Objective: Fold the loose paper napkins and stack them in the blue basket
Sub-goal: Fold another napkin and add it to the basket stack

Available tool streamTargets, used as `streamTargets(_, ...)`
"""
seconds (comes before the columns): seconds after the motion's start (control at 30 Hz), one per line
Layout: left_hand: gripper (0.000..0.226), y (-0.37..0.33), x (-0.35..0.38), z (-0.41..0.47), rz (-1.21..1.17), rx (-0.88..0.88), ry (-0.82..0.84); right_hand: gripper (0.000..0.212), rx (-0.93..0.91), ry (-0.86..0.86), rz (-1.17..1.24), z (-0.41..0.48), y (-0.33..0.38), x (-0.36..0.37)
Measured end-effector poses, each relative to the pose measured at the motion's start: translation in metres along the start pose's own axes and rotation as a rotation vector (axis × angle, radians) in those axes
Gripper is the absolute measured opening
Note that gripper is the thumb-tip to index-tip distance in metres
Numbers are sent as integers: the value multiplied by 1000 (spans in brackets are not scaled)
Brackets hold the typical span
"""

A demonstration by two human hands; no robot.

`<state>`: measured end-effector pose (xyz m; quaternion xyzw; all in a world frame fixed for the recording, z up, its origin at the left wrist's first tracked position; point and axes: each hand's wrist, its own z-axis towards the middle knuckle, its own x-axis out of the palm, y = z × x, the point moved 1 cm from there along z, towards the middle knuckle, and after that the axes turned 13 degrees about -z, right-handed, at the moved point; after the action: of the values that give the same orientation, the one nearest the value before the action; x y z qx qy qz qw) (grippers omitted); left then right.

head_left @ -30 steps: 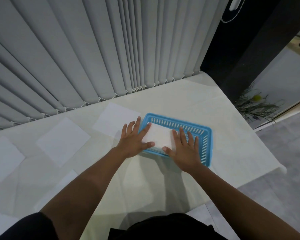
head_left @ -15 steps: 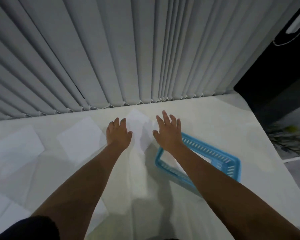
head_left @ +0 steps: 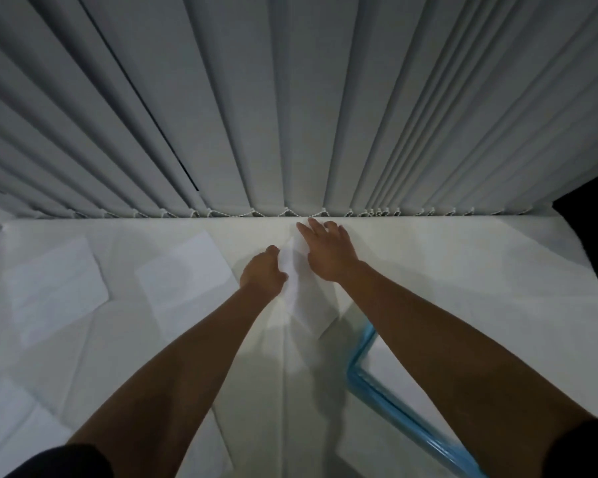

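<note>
A loose white napkin (head_left: pixel 302 298) lies at the far side of the table, close to the blinds. My left hand (head_left: pixel 263 274) is curled on its left edge, pinching it. My right hand (head_left: pixel 328 253) rests flat on the napkin's far right part with its fingers spread. The blue basket (head_left: pixel 359 350) sits nearer to me on the right. Only its left rim shows, since my right forearm covers most of it. I cannot make out its contents.
More loose napkins lie flat on the white table (head_left: pixel 463 270): one (head_left: pixel 183 270) just left of my left hand, one (head_left: pixel 56 281) further left, others near the front left (head_left: pixel 218 443). Grey vertical blinds (head_left: pixel 290 115) close off the table's far edge.
Both hands left the basket and reached forward to the far napkin. My left hand closed on its edge. The view swung forward, so the basket slid to the lower right.
</note>
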<state>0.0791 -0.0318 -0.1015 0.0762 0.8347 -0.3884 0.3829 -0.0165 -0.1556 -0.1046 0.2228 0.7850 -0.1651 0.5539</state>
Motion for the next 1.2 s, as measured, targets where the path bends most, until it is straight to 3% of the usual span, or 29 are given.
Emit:
streamTargets(0.1, 31, -1, -11, 3, 136, 123, -30, 64, -16, -52, 68, 12, -5, -4)
streamTargets(0.23, 34, -4, -24, -3, 250, 258, -100, 28, 13, -215, 100, 13, -17, -18)
streamTargets(0.33, 29, -4, -25, -17, 207, 306, -87, 19, -11, -247, 44, -1, -26, -22)
streamTargets(0.53, 21, 2, -8, -49, -1, 314, 131, 19, -55, -159, -2, -47, -45, -9)
streamTargets(0.7, 44, 11, 5, -59, 1, 263, 328, 30, -66, -39, -91, -72, -51, 8)
streamTargets(0.8, 42, 15, 9, -55, -162, 145, 451, 33, -53, -42, -125, -73, -52, 10)
streamTargets(0.87, 31, 13, 10, -50, -210, 140, 361, 40, -42, -75, -97, -71, -48, 11)
streamTargets(1.0, 25, 9, 13, -37, -104, 195, 7, 51, -76, -81, -98, -65, -34, 22)
streamTargets(1.2, 31, -1, 29, -24, 69, 78, -31, 54, -27, -41, -178, -59, -24, 33)
